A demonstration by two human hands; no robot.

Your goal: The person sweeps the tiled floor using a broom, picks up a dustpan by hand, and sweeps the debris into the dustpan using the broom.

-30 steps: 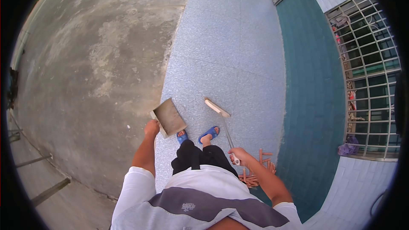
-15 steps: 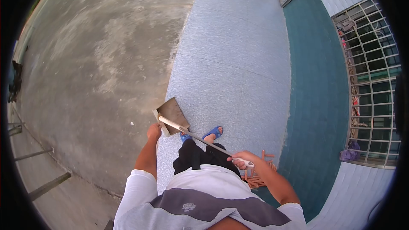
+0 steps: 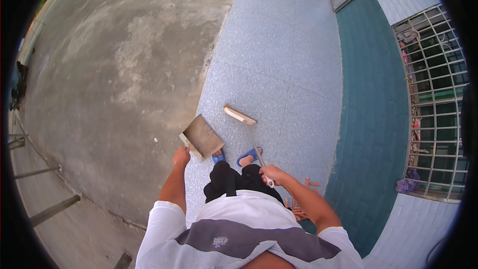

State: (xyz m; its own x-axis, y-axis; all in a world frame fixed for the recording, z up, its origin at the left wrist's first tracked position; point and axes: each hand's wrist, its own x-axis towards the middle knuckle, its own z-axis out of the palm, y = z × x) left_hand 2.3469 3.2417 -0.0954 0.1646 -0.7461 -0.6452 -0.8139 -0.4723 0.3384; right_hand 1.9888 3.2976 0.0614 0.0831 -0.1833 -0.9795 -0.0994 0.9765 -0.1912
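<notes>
My left hand (image 3: 181, 156) is closed at the near edge of a square metal dustpan (image 3: 203, 136), its open pan turned up beside my left foot. My right hand (image 3: 272, 173) grips a broom (image 3: 255, 144) near the white end of its metal handle. The pale broom head (image 3: 239, 115) is over the speckled tiles ahead of my feet, right of the dustpan and apart from it. Below it are my blue slippers (image 3: 248, 157).
Light speckled tiles (image 3: 269, 45) run ahead, with bare concrete (image 3: 114, 94) on the left. Along the right lie a teal strip (image 3: 371, 94) and a barred window (image 3: 433, 104) with a purple bag (image 3: 408, 183). Several reddish-brown sticks (image 3: 298, 212) lie beside my right elbow.
The broom head has swung from over the dustpan out to the right and forward onto the tile area. My right hand has moved left and slightly up; the left hand and dustpan stay nearly in place.
</notes>
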